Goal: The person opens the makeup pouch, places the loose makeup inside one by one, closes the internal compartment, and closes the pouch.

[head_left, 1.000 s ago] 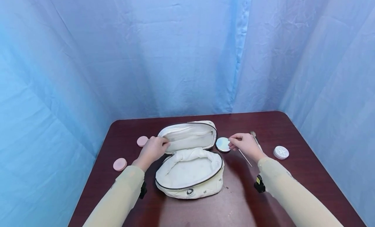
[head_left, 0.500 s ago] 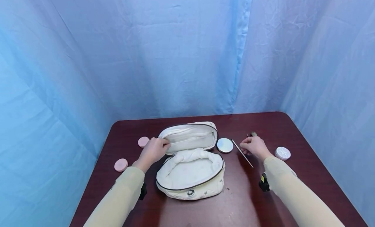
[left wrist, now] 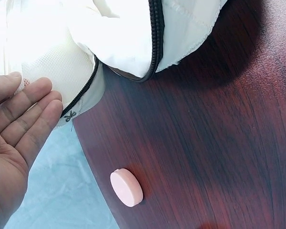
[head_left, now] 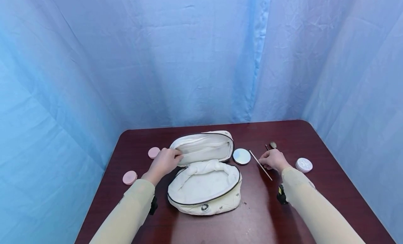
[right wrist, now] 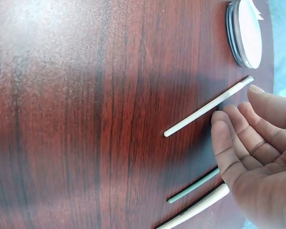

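Note:
A white quilted makeup bag (head_left: 220, 204) lies unzipped, its lid folded back. My left hand (head_left: 164, 162) is at the lid's left side. In the left wrist view its thumb and forefinger pinch the edge of the mesh pocket (left wrist: 43, 55). My right hand (head_left: 274, 159) is low over the table beside a thin white makeup brush (right wrist: 202, 110), fingers loosely bent and holding nothing. Whether a fingertip touches that brush I cannot tell. Partly hidden behind the hand lie a green-handled brush (right wrist: 193, 186) and a fluffy brush (head_left: 273, 145), whose handle looks cream.
Left of the bag are two pink round cases, one farther back (head_left: 153, 152) and one nearer (head_left: 129, 177). A round shiny-topped compact (head_left: 241, 156) lies right of the lid. Farther right is a white embossed round case (head_left: 304, 165). Blue curtains (head_left: 201, 62) surround the dark table (head_left: 214, 230).
My right hand has moved right, off the compact's side and past the thin white brush, then slightly lower beside it. My left hand stays at the lid pocket.

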Demonstrator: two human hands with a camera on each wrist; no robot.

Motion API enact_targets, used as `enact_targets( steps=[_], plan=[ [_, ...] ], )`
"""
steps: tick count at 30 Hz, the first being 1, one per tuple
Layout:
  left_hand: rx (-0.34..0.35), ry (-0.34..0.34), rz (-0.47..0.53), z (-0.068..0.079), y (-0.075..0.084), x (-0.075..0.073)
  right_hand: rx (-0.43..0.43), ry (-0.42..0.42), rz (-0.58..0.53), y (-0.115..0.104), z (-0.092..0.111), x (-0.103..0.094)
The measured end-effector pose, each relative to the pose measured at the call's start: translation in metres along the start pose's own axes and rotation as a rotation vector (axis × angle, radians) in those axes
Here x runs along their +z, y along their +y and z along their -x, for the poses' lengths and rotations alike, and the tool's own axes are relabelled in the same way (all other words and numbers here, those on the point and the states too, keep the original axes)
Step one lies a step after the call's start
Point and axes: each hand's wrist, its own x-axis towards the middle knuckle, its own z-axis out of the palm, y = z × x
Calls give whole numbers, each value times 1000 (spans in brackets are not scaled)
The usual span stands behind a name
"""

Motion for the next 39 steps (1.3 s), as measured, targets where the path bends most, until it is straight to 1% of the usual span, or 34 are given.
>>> enact_targets(
  steps=[6,14,17,22,28,32,39],
  plan=[
    [10,-8,-1,-2,-1,1,-11,42,71,2,-4,3],
    [13,-13,-4,-3,-2,1,-35,75,233,1,-6,8],
    [15,-9,-3,-2,-2,1,-20,78,276,-1,-7,10],
    [17,-13,0,-2,-1,0,9,74,323,-3,-6,11],
    [18,-21,7,-2,-2,1,-24,83,360,-5,-4,12],
    [22,-25,8,-2,-3,1,-40,72,370,-6,-5,12],
    [18,-19,2,-1,-4,1,-35,39,373,-7,-7,14]
  ],
)
